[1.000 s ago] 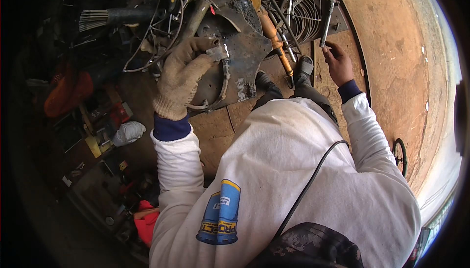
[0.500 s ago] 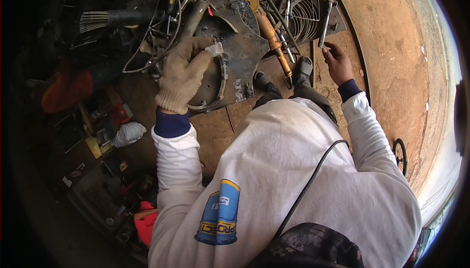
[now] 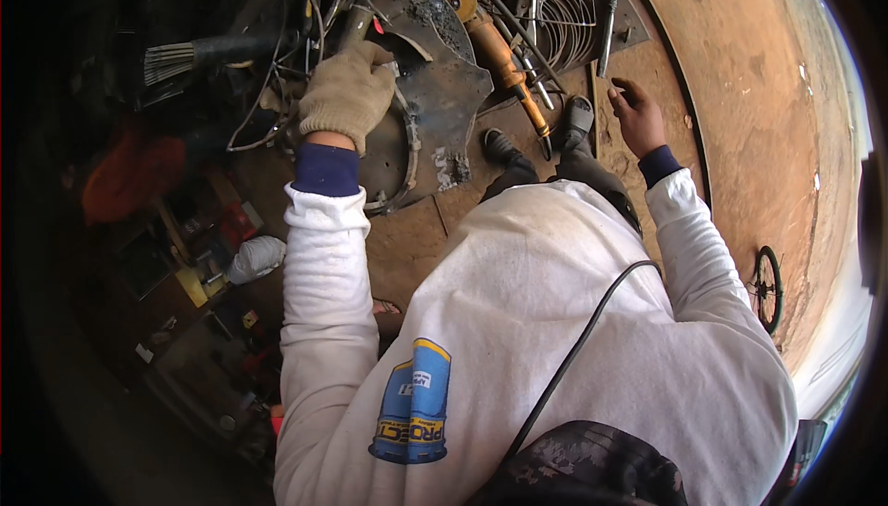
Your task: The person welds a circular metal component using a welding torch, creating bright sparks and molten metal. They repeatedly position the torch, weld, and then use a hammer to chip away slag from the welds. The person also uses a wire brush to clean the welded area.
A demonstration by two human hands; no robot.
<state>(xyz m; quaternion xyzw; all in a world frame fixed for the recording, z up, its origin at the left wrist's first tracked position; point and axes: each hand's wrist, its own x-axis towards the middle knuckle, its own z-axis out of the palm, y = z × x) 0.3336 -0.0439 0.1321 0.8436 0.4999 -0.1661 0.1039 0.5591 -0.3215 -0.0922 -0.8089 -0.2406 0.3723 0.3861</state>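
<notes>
My left hand (image 3: pixel 344 94), in a knitted beige work glove, is closed over a dark, worn metal plate (image 3: pixel 453 99). Its fingertips grip a small pale metal piece (image 3: pixel 393 69), mostly covered by the glove. Just beside it a curved metal strip (image 3: pixel 413 150) arcs across the plate. My bare right hand (image 3: pixel 636 117) hangs further right, fingers loosely bent, thumb and forefinger slightly apart, with nothing visible between them. Near its fingertips, but apart, is the end of a grey metal bar (image 3: pixel 609 30) with a crosspiece on top. Between the hands lies an orange angle grinder (image 3: pixel 499 53).
A wire coil (image 3: pixel 564 20) lies behind the grinder. Thin rods (image 3: pixel 168 64) stick out of a dark tube at far left. Bent metal rods (image 3: pixel 262 117) crowd the left hand. A white bundle (image 3: pixel 257 259) sits lower left; a spoked wheel (image 3: pixel 766 289) stands at right.
My left hand has moved slightly away from me and turned, so the glove now covers most of the metal piece. The right hand has drawn slightly apart from the bar's end.
</notes>
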